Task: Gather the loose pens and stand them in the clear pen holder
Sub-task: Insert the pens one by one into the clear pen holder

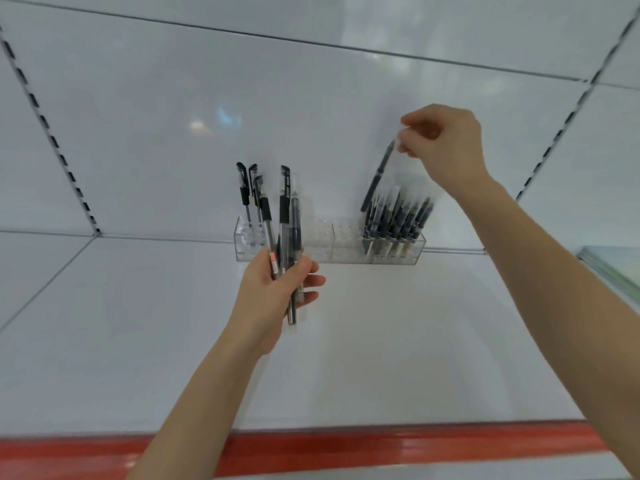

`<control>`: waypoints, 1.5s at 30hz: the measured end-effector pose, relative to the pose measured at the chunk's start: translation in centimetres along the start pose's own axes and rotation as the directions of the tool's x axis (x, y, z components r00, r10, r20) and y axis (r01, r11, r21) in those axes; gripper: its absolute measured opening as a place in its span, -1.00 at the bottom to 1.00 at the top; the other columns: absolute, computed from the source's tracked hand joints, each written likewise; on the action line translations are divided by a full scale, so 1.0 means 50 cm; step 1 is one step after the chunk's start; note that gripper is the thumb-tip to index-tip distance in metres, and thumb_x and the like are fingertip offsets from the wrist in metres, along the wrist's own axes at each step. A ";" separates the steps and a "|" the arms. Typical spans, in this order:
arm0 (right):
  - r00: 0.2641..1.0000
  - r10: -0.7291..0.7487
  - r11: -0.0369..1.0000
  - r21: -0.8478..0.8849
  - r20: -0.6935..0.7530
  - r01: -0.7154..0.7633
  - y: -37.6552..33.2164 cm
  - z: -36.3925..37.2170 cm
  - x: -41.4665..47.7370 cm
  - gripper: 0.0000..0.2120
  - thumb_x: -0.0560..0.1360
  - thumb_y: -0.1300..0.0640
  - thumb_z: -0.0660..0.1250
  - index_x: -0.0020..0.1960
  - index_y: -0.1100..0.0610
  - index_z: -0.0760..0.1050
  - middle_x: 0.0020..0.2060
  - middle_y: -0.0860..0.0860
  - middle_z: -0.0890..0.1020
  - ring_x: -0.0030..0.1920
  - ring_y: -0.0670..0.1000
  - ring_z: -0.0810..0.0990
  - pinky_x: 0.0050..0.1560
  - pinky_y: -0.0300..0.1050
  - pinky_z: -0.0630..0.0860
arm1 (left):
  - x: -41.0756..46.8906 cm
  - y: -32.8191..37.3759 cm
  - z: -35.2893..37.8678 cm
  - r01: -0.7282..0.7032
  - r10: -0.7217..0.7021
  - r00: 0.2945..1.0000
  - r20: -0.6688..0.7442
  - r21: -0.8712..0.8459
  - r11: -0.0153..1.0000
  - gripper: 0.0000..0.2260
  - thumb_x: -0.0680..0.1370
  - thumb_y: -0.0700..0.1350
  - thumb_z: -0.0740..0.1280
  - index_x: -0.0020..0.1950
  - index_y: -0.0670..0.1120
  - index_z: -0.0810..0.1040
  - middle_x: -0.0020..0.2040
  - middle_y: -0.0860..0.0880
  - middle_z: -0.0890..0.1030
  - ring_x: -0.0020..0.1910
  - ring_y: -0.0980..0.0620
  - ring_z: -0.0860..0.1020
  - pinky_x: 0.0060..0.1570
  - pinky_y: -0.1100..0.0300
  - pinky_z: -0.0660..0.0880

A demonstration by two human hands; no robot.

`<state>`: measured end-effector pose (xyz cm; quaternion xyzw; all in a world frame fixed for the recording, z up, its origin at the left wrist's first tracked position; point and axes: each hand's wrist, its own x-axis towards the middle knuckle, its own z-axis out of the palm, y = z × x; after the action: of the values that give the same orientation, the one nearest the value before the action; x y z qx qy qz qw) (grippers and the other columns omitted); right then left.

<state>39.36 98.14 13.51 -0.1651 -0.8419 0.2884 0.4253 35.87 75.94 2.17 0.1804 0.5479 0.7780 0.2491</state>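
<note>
Head view: a bunch of pens (285,237) is clasped upright in the left hand (273,292), before the clear pen holder (329,242) on the white shelf (381,341). One tilted pen (377,176) is pinched by the right hand (446,147) above the holder's crowded right compartment.

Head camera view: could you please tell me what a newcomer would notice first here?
Probably the right hand, raised upper right, pinching a dark pen tilted over the packed right end of the clear plastic pen holder at the white shelf's back. Next, the left hand at centre gripping a bundle of black pens.
</note>
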 end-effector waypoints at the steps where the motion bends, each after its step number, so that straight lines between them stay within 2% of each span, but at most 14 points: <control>1: 1.000 -0.023 0.998 -0.057 -0.004 0.022 0.012 0.007 0.005 -0.83 0.41 0.31 0.29 -0.03 0.22 0.58 -0.31 0.11 0.62 -0.39 -0.22 0.56 -0.03 -0.12 0.58 | 0.000 -0.001 0.000 0.002 -0.002 1.000 -0.003 0.006 1.000 -0.93 0.53 -0.26 0.28 -0.03 -0.12 0.46 -0.21 -0.07 0.59 -0.36 0.14 0.63 -0.31 0.26 0.60; 4: 0.997 -0.064 0.987 -0.145 0.045 0.069 0.037 0.030 0.002 -0.82 0.44 0.30 0.27 0.00 0.22 0.58 -0.27 0.10 0.64 -0.42 -0.36 0.50 -0.02 -0.26 0.50 | 0.000 -0.002 0.001 0.008 -0.008 1.000 -0.007 0.017 1.000 -0.93 0.52 -0.26 0.28 -0.03 -0.13 0.46 -0.22 -0.08 0.58 -0.40 0.17 0.60 -0.31 0.27 0.59; 10: 0.995 -0.080 0.990 -0.109 0.065 0.086 0.044 0.048 0.006 -0.84 0.45 0.30 0.27 -0.02 0.23 0.58 -0.31 0.04 0.60 -0.42 -0.35 0.51 0.00 -0.16 0.55 | 0.008 -0.006 -0.005 0.010 -0.009 1.000 -0.010 0.055 0.998 -0.93 0.53 -0.26 0.28 -0.04 -0.11 0.47 -0.24 -0.05 0.56 -0.43 0.16 0.55 -0.36 0.29 0.55; 17: 0.989 -0.104 0.981 -0.154 0.102 0.119 0.047 0.049 0.021 -0.86 0.45 0.32 0.27 -0.05 0.25 0.58 -0.31 0.10 0.61 -0.43 -0.37 0.51 -0.09 -0.37 0.49 | 0.011 -0.007 -0.005 0.014 -0.013 1.000 -0.010 0.051 0.999 -0.92 0.52 -0.26 0.29 -0.03 -0.11 0.48 -0.25 -0.05 0.55 -0.44 0.16 0.53 -0.36 0.30 0.54; 20: 0.990 -0.092 0.981 -0.161 0.106 0.109 0.047 0.043 0.024 -0.86 0.44 0.33 0.27 -0.06 0.28 0.58 -0.27 0.19 0.65 -0.43 -0.29 0.54 -0.04 -0.17 0.56 | 0.011 -0.006 -0.007 0.011 -0.011 1.000 -0.010 0.046 0.999 -0.92 0.52 -0.25 0.29 -0.03 -0.10 0.48 -0.25 -0.05 0.56 -0.43 0.16 0.54 -0.36 0.30 0.53; 21: 0.990 -0.090 0.981 -0.162 0.106 0.107 0.046 0.041 0.025 -0.86 0.44 0.34 0.26 -0.06 0.30 0.58 -0.26 0.22 0.66 -0.40 -0.21 0.57 -0.02 -0.10 0.58 | 0.011 -0.005 -0.006 0.011 -0.010 1.000 -0.010 0.043 0.999 -0.92 0.52 -0.25 0.29 -0.03 -0.10 0.49 -0.25 -0.05 0.56 -0.43 0.16 0.54 -0.36 0.30 0.53; 23: 0.990 -0.082 0.981 -0.166 0.118 0.101 0.045 0.038 0.027 -0.86 0.45 0.35 0.26 -0.06 0.33 0.57 -0.24 0.26 0.66 -0.27 0.06 0.64 0.03 0.00 0.57 | 0.012 -0.005 -0.006 0.011 -0.010 1.000 -0.010 0.043 0.999 -0.92 0.52 -0.25 0.29 -0.03 -0.10 0.48 -0.25 -0.05 0.56 -0.43 0.16 0.54 -0.36 0.30 0.53; 25: 0.986 -0.069 0.982 -0.164 0.153 0.094 0.046 0.039 0.026 -0.87 0.45 0.36 0.26 -0.06 0.34 0.56 -0.23 0.28 0.65 -0.20 0.18 0.65 0.05 0.05 0.57 | 0.012 -0.005 -0.006 0.010 -0.010 1.000 -0.008 0.048 0.999 -0.92 0.52 -0.25 0.29 -0.02 -0.11 0.48 -0.25 -0.05 0.56 -0.43 0.16 0.54 -0.36 0.30 0.53; 29: 0.966 -0.084 0.951 -0.271 0.243 0.151 0.056 0.062 0.008 -0.84 0.47 0.32 0.26 -0.01 0.29 0.58 -0.11 0.21 0.66 -0.06 0.16 0.62 0.12 -0.10 0.50 | 0.011 -0.005 -0.005 0.014 -0.013 1.000 -0.010 0.051 0.999 -0.92 0.52 -0.25 0.29 -0.02 -0.11 0.48 -0.24 -0.05 0.56 -0.43 0.16 0.55 -0.36 0.31 0.53; 34: 0.933 -0.135 0.867 -0.417 0.333 0.274 0.045 0.081 0.009 -0.79 0.48 0.28 0.21 0.00 0.22 0.59 -0.04 0.11 0.66 0.03 0.13 0.57 0.11 0.03 0.49 | 0.009 -0.003 -0.002 0.019 -0.018 1.000 -0.008 0.037 0.999 -0.92 0.51 -0.25 0.30 -0.03 -0.11 0.49 -0.23 -0.05 0.56 -0.42 0.17 0.57 -0.36 0.31 0.54; 37: 0.934 -0.093 0.852 -0.458 0.346 0.255 0.037 0.083 0.011 -0.78 0.48 0.29 0.18 0.01 0.23 0.57 -0.02 0.13 0.65 0.03 0.16 0.57 0.09 0.06 0.49 | 0.003 -0.001 0.001 0.025 -0.025 1.000 0.006 0.022 0.999 -0.93 0.51 -0.24 0.30 -0.03 -0.12 0.50 -0.24 -0.05 0.58 -0.41 0.16 0.58 -0.36 0.31 0.54; 41: 0.934 0.024 0.892 -0.430 0.357 0.142 0.032 0.069 0.032 -0.81 0.43 0.35 0.22 -0.05 0.34 0.58 -0.04 0.19 0.65 -0.01 0.18 0.59 0.08 0.06 0.53 | -0.001 0.003 0.000 0.025 -0.025 1.000 0.013 0.013 1.000 -0.93 0.51 -0.24 0.30 -0.03 -0.11 0.50 -0.23 -0.05 0.58 -0.42 0.16 0.58 -0.36 0.31 0.55; 45: 0.912 0.082 0.868 -0.478 0.403 0.134 0.033 0.074 0.026 -0.80 0.45 0.30 0.23 -0.02 0.22 0.60 0.01 0.09 0.64 0.05 0.11 0.57 0.13 0.01 0.51 | 0.000 0.003 0.001 0.027 -0.027 1.000 0.015 0.017 0.999 -0.93 0.51 -0.24 0.30 -0.03 -0.11 0.50 -0.23 -0.05 0.58 -0.41 0.17 0.58 -0.35 0.30 0.55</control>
<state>35.64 98.84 11.54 -0.1926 -0.9597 0.0852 0.1863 35.89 75.92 2.35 0.1812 0.5549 0.7684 0.2624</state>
